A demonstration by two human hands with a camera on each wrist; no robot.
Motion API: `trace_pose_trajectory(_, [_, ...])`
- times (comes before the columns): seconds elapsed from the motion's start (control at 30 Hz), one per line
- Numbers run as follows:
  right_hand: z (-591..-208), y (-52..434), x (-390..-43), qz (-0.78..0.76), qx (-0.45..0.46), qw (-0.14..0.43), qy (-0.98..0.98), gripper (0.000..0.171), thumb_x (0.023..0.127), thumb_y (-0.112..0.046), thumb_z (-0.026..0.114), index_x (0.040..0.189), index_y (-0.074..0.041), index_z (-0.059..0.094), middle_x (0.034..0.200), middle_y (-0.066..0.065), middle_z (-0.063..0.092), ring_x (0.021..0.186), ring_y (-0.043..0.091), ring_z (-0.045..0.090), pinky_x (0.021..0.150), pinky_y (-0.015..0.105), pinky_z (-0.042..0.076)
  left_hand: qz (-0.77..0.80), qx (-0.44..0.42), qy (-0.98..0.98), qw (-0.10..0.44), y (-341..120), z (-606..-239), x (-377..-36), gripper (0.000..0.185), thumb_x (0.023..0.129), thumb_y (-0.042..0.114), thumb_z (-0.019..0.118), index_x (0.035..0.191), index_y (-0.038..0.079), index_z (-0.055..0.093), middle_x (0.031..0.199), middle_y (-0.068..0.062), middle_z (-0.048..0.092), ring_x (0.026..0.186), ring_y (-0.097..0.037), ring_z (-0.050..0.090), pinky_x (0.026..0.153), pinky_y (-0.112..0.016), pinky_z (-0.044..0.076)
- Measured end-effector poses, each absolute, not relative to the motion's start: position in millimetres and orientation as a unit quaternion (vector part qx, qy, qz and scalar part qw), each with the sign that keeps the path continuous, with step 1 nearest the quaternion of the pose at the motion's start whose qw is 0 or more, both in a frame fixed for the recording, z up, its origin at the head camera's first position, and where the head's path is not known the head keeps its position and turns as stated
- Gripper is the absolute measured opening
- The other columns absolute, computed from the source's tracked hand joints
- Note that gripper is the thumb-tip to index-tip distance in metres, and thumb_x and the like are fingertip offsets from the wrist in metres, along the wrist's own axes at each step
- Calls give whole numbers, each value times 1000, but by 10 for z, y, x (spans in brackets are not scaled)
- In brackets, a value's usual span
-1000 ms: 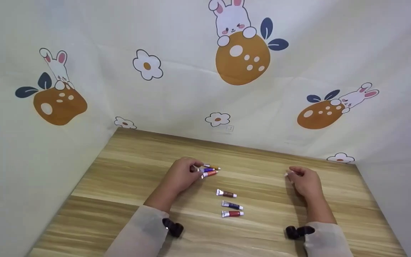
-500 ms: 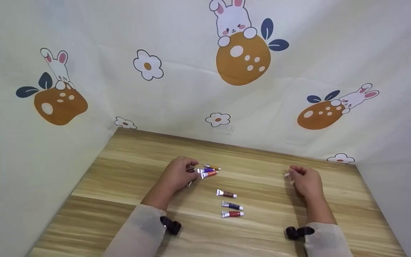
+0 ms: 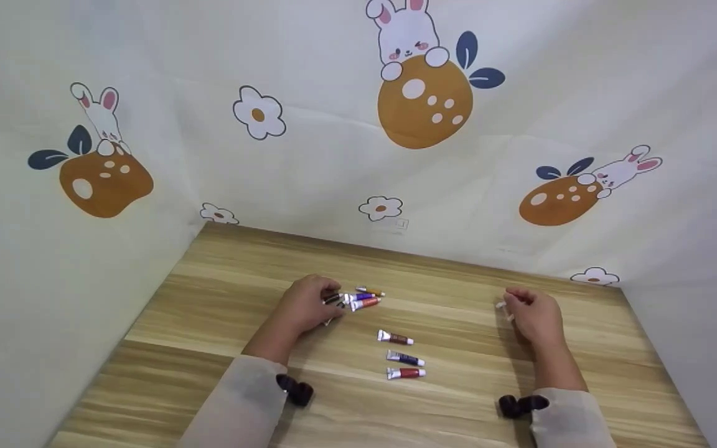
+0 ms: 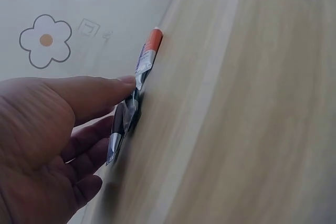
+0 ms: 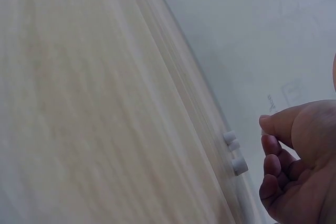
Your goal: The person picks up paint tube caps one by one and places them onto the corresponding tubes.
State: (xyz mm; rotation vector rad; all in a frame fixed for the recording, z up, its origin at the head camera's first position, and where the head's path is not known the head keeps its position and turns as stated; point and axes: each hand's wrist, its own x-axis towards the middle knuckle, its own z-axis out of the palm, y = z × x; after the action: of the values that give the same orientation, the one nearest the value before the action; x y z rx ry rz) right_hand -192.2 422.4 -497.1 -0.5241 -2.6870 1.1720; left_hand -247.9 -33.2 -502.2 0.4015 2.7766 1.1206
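Note:
My left hand point(image 3: 309, 305) is low over the table's left part, thumb and fingers spread around dark paint tubes point(image 3: 332, 298). In the left wrist view the thumb tip overlaps these dark tubes point(image 4: 126, 114), which lie close to the wood. Just right of them are an orange paint tube point(image 3: 366, 303), a purple one point(image 3: 362, 297) and a yellow-brown one point(image 3: 371, 292). At the right, my right hand point(image 3: 536, 317) pinches a small white piece point(image 5: 263, 131) between thumb and index finger, mostly hidden. Beside it, small white cylinders point(image 5: 240, 166) lie on the table.
Brown point(image 3: 396, 338), dark blue point(image 3: 406, 358) and red point(image 3: 406, 373) paint tubes lie in a column between the forearms. The wooden table point(image 3: 458, 292) meets a cloth wall point(image 3: 309, 180) with bunny and flower prints at the back and both sides.
The left hand has drawn slightly left, and its thumb and fingers have spread, leaving dark tubes in view beside the purple and orange ones. The right hand has barely moved.

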Motion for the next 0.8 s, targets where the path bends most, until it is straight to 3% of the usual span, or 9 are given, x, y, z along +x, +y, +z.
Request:
trace_pose_trajectory(0.43, [-4947, 4200, -1923, 401, -176, 78, -896, 35, 106, -27, 67, 129, -2, 74, 121, 18, 75, 96, 17, 62, 73, 20, 51, 387, 123, 912, 61, -328, -5050, -2509, 21, 92, 19, 86, 111, 16, 81, 107, -1, 76, 103, -19, 68, 100, -45, 56])
trace_pose_trajectory(0.8, [-4958, 4200, -1923, 400, -175, 79, -896, 36, 107, -29, 66, 130, -2, 74, 124, 19, 75, 102, 20, 63, 74, 19, 50, 422, 98, 899, 61, -318, -5054, -2498, 26, 94, 13, 83, 119, 14, 79, 116, -3, 77, 112, -21, 71, 106, -46, 56])
